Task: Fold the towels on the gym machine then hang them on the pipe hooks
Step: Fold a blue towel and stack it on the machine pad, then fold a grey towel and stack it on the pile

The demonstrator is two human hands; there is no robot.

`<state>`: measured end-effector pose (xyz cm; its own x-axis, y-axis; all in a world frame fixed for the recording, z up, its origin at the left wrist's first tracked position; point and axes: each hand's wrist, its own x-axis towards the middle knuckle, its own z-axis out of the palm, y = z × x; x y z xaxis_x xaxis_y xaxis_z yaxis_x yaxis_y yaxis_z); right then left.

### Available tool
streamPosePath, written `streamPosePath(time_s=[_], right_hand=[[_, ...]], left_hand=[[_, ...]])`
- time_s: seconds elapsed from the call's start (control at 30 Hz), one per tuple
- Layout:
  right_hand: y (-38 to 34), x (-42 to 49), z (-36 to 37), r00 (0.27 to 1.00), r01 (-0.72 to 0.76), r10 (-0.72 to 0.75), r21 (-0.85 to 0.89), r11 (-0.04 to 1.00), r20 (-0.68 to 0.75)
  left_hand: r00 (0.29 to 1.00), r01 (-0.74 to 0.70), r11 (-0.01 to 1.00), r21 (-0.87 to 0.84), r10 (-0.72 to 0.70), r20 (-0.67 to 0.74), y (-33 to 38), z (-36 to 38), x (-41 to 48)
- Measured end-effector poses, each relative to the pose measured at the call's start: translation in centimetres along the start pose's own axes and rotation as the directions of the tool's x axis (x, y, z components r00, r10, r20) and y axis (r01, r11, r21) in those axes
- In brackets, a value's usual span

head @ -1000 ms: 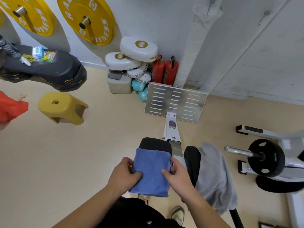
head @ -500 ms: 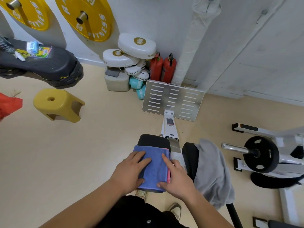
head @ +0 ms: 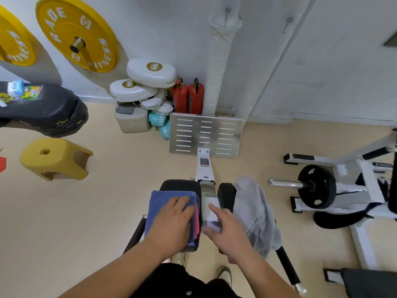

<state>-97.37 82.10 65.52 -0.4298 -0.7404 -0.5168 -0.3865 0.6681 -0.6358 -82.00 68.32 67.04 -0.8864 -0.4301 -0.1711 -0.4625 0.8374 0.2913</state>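
Note:
A folded blue towel (head: 162, 203) lies on the left black pad (head: 180, 184) of the gym machine, with a pink towel edge (head: 196, 218) showing under it. My left hand (head: 174, 220) rests flat on the blue towel with straight fingers. My right hand (head: 227, 229) hovers over the machine's white centre rail (head: 204, 166), fingers spread, holding nothing. An unfolded grey towel (head: 255, 211) drapes over the right black pad (head: 225, 196). A wrapped white pipe (head: 219, 61) stands at the wall with a hook (head: 226, 12) near its top; a second hook (head: 287, 23) is to its right.
A slotted metal footplate (head: 206, 134) ends the rail. White boxing pads (head: 150, 74), two red extinguishers (head: 189, 97) and a yellow stool (head: 53, 158) stand on the floor at left. A plate-loaded barbell machine (head: 318, 186) stands at right. Yellow weight plates (head: 77, 33) hang on the wall.
Both hands pressed the blue towel down onto the left pad. My right hand has since lifted off it and moved right toward the grey towel; my left hand stays on the towel.

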Motion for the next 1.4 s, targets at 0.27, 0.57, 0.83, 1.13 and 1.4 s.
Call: streamPosePath(time_s=[0.27,0.57,0.83,1.13,1.4], right_hand=[[9.1,-9.1,-7.8,0.945,-0.248,0.305,0.347,0.904,-0.117],[16.3,-14.8,-11.9,0.895,-0.309,0.42,0.473,0.825,-0.149],[17.2,-14.2,-14.6,0.923,-0.295,0.373,0.443,0.847,-0.099],[14.8,-13.0,-13.2,0.976,-0.195,0.218,0.384,0.903,-0.015],[11.0,-13.0,-11.4,0.998,0.014,0.0,0.244,0.97,-0.057]], left_hand=[[0.955,0.132,0.907,-0.399,-0.007,0.298,12.3,3.7,4.6],[0.93,0.35,0.883,-0.313,-0.287,0.23,16.8,8.4,9.5],[0.929,0.356,0.859,-0.368,-0.367,0.042,18.3,7.2,7.7],[0.869,0.365,0.705,-0.609,-0.492,-0.049,20.5,1.6,4.5],[0.827,0.176,0.333,-0.926,-0.561,-0.045,24.3,-5.9,3.6]])
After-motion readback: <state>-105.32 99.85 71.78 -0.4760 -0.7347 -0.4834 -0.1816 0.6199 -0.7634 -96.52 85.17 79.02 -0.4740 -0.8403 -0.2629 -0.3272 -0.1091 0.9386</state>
